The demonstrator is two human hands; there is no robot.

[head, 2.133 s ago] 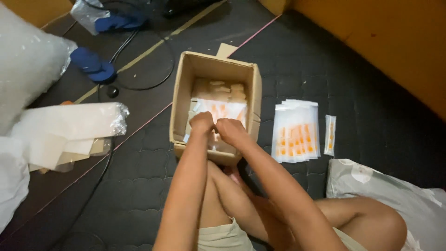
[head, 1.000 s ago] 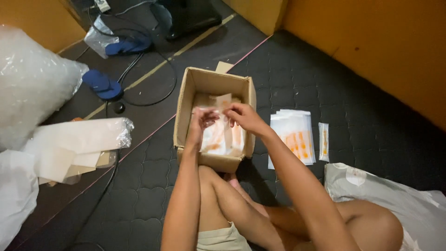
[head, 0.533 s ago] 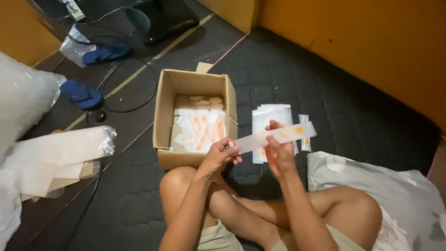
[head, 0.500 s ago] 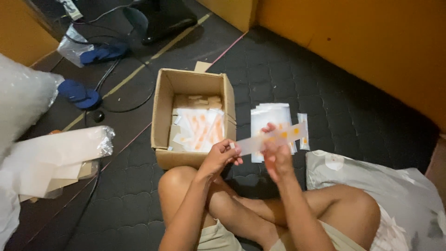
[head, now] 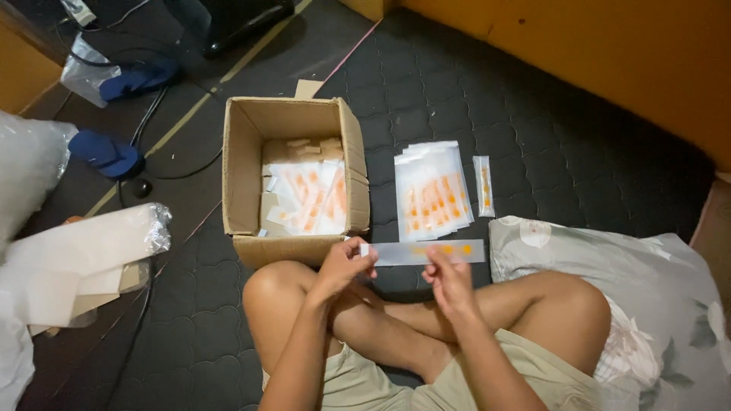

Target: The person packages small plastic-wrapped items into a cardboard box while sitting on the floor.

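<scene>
I sit cross-legged on a dark quilted mat. My left hand [head: 345, 265] pinches the left end of a long, narrow clear packet [head: 426, 252] with orange pieces inside. My right hand [head: 449, 278] touches the packet's underside near its middle, fingers curled around it. The packet is held level above my knees. Just beyond it stands an open cardboard box [head: 241, 183] holding more clear packets with orange pieces. A stack of similar packets [head: 430, 190] lies on the mat right of the box, with a single narrow packet [head: 483, 185] beside the stack.
A grey floral pillow [head: 655, 289] lies at the right. White plastic-wrapped sheets [head: 76, 259] and a bubble-wrap bundle [head: 27, 167] sit at the left. Blue slippers [head: 106, 154] and black cables [head: 164, 122] lie behind the box. An orange wall [head: 609, 53] runs along the far right.
Both hands came out of the box with one narrow packet and brought it toward my lap. The packet has gone from tilted to level and sits lower, nearer my knees.
</scene>
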